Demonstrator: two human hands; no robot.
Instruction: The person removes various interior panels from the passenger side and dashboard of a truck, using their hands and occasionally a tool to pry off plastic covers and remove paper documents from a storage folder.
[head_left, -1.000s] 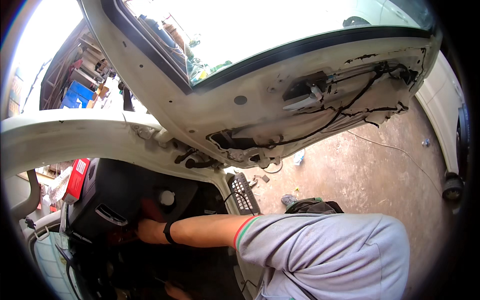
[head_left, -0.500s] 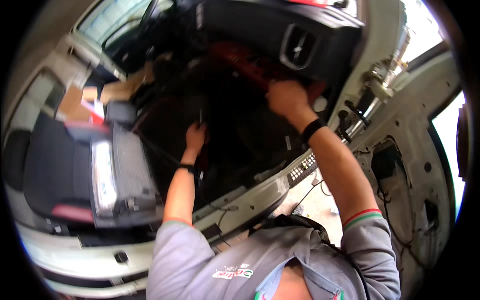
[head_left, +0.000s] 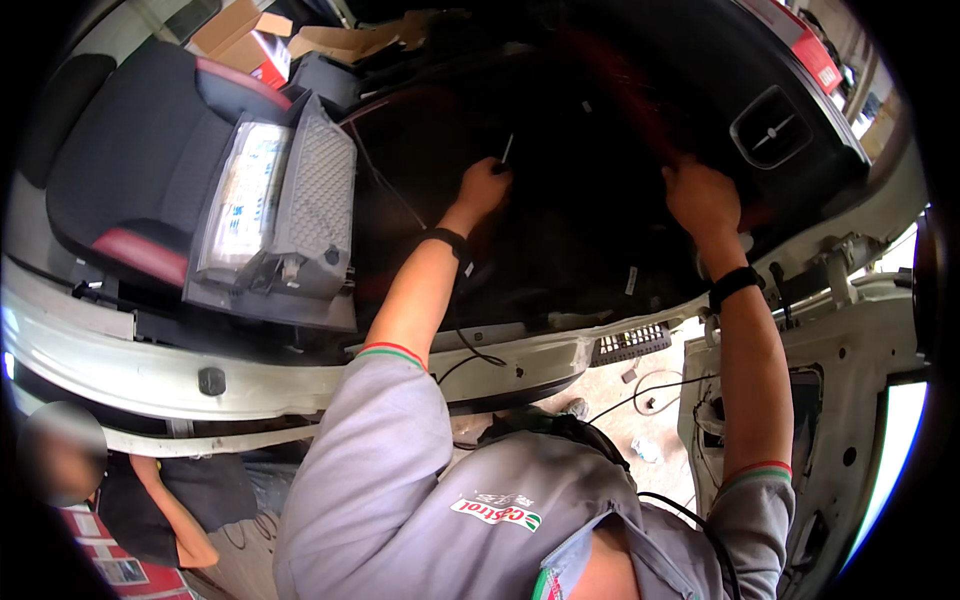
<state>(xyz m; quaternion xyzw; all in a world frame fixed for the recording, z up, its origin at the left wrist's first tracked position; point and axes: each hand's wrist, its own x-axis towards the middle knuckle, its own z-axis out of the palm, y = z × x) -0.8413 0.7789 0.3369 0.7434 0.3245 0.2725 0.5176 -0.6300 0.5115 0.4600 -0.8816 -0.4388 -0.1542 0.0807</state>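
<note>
Currently I see the left hand [head_left: 484,187] wrapped around a slim tool [head_left: 509,149] just above the frame's centre, while right of it the right hand [head_left: 704,200] sits, fingers bent, by the red panel [head_left: 642,106], its grip unclear to me.

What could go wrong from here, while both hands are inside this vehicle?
The thin tool in the left hand might slip in the dark footwell, where little is visible. The looped black cable at the door sill could snag. The grey bin on the seat might fall if bumped.
</note>
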